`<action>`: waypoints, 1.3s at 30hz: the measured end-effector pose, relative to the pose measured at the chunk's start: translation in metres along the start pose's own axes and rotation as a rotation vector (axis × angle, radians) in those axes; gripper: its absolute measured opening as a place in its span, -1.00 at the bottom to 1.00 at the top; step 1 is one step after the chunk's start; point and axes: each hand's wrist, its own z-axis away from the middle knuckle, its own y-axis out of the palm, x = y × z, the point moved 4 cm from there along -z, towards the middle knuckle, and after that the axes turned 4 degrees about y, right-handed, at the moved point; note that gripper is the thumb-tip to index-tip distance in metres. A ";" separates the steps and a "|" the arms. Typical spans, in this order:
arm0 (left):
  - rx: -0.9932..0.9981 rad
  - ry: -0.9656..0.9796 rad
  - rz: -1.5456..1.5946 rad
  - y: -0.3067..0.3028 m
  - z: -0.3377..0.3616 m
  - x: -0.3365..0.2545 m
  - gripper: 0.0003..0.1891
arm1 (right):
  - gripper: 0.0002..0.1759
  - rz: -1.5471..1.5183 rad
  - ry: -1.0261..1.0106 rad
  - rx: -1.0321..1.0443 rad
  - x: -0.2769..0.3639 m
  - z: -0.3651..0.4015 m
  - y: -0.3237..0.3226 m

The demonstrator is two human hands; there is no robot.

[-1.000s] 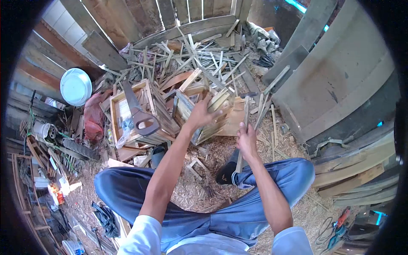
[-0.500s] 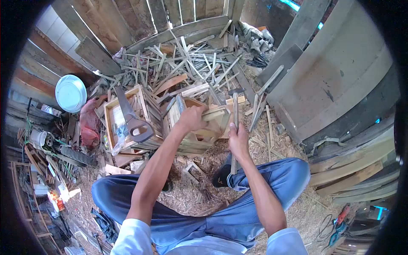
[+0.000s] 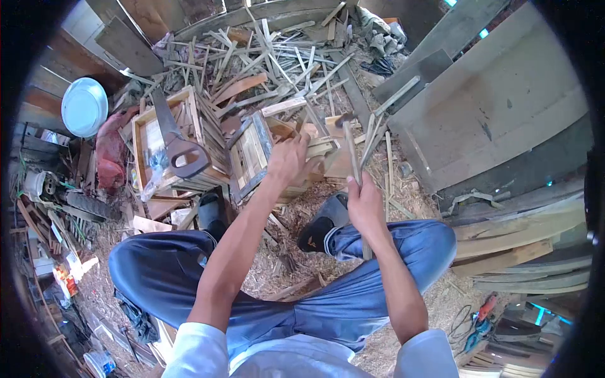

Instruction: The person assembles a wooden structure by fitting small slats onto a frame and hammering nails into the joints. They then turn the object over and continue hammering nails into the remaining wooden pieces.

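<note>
My right hand (image 3: 367, 205) is wrapped around the wooden handle of a hammer (image 3: 351, 148). Its dark head points away from me, at the top. My left hand (image 3: 288, 159) grips the edge of a small slatted wooden crate (image 3: 255, 148), which lies tilted between my feet and the scrap pile. Thumb and fingers sit either side of a pale slat (image 3: 322, 148) at the crate's right end. To the left stands a second wooden crate (image 3: 211, 142) with a handsaw (image 3: 179, 142) laid across its top.
A heap of thin wood offcuts (image 3: 283, 60) covers the ground ahead. A large board (image 3: 485, 113) leans at the right, above curved planks (image 3: 523, 223). On the left are a pale blue basin (image 3: 85, 107) and a red bag (image 3: 112, 154). Wood shavings cover the floor.
The view has tilted and shifted. The crate under my left hand has turned, showing more of its slatted side, and my left fingers are more spread. The hammer stays in my right hand.
</note>
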 end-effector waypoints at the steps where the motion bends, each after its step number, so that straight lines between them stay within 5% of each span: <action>1: 0.004 -0.003 0.008 0.003 0.002 -0.001 -0.47 | -0.66 -0.011 -0.022 -0.022 0.003 0.001 -0.001; 13: -0.093 0.001 -0.002 0.004 -0.004 0.001 -0.40 | -0.71 0.318 -0.039 0.019 -0.003 -0.004 0.014; 28: -0.033 -0.052 0.092 0.008 -0.005 0.001 -0.51 | -0.66 0.077 -0.084 -0.104 0.021 0.004 -0.005; 32: -0.045 -0.037 0.071 0.009 -0.005 -0.002 -0.52 | -0.68 0.243 -0.202 -0.072 -0.018 -0.010 0.012; 34: -0.134 -0.013 0.071 0.007 -0.001 -0.003 -0.53 | -0.67 0.211 -0.059 -0.060 0.001 -0.006 0.002; 39: -0.035 -0.053 0.077 0.008 -0.004 -0.004 -0.52 | -0.67 0.070 -0.108 -0.105 0.001 -0.002 0.006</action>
